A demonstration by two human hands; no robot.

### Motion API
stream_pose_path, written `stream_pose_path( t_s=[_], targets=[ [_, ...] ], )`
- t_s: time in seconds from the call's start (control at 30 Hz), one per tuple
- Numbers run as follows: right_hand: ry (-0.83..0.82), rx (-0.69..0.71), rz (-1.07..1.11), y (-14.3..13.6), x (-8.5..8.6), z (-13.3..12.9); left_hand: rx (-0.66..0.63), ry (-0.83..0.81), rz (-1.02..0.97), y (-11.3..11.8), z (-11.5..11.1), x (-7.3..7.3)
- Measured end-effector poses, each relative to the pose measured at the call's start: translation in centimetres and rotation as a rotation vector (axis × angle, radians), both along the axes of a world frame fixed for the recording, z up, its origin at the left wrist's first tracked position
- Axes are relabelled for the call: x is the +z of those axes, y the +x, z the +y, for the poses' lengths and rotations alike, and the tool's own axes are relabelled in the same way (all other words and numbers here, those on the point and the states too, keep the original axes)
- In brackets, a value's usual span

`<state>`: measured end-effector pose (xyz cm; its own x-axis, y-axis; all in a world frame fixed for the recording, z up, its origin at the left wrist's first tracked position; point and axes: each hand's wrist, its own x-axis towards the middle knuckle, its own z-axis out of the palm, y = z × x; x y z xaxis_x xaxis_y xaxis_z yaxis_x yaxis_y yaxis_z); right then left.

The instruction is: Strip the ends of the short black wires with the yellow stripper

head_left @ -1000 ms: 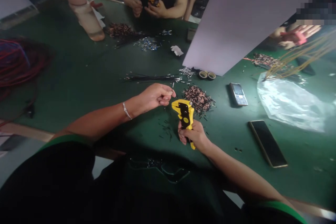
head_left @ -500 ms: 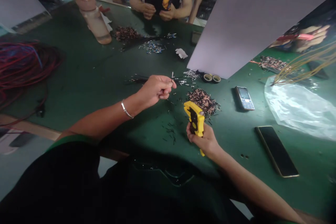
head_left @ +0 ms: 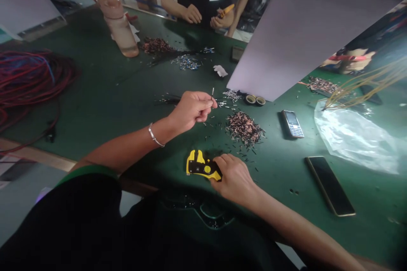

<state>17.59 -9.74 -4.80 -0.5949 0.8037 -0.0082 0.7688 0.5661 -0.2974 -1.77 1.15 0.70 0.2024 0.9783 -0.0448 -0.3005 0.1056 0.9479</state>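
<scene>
Pinching a wire (head_left: pixel 213 92) in the left hand (head_left: pixel 194 111), right hand (head_left: pixel 235 180) curled round pliers (head_left: pixel 201 168) by the table's (head_left: pixel 276 173) near edge; scraps (head_left: pixel 244 128) suggest loads done, rest unclear.

Smartphone (head_left: pixel 330 186) near keypad phone (head_left: pixel 292 124)

left hand (head_left: pixel 194 110) forward, pinching | right hand (head_left: pixel 234 177) nearer, curled closed, back uppermost | forearms (head_left: pixel 129 148) angled inward

I'm watching the scrap pile (head_left: pixel 244 128) on the table (head_left: pixel 273 161): tape rolls (head_left: pixel 255 100) just behind it, keypad phone (head_left: pixel 293 124) to its right, smartphone (head_left: pixel 330 186) front-right, pliers (head_left: pixel 197 168) front-left, cable coil (head_left: pixel 32 84) far left, bottle (head_left: pixel 122 31) well behind and left.
</scene>
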Motion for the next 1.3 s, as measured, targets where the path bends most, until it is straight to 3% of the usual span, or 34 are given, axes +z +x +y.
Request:
stream_pose_path(
  t_s=[0.33,0.53,0.67,0.87,1.3],
  targets=[
    [-0.058,0.167,0.085,0.6,1.9,0.5,0.018,0.012,0.057,0.4,-0.6,-0.1],
    [-0.072,-0.058,0.512,1.2,1.9,2.7,-0.011,0.021,0.09,1.0,-1.4,0.0],
    [-0.116,-0.152,0.646,0.3,2.1,4.3,-0.043,0.022,0.094,1.3,-2.0,-0.1],
    [-0.022,-0.075,0.615,-1.1,1.6,5.3,-0.043,-0.014,0.074,1.4,-2.1,-0.3],
    [0.252,-0.013,0.459,-0.8,1.4,6.0,-0.147,-0.101,0.098,2.3,-3.8,-0.1]
  ],
)
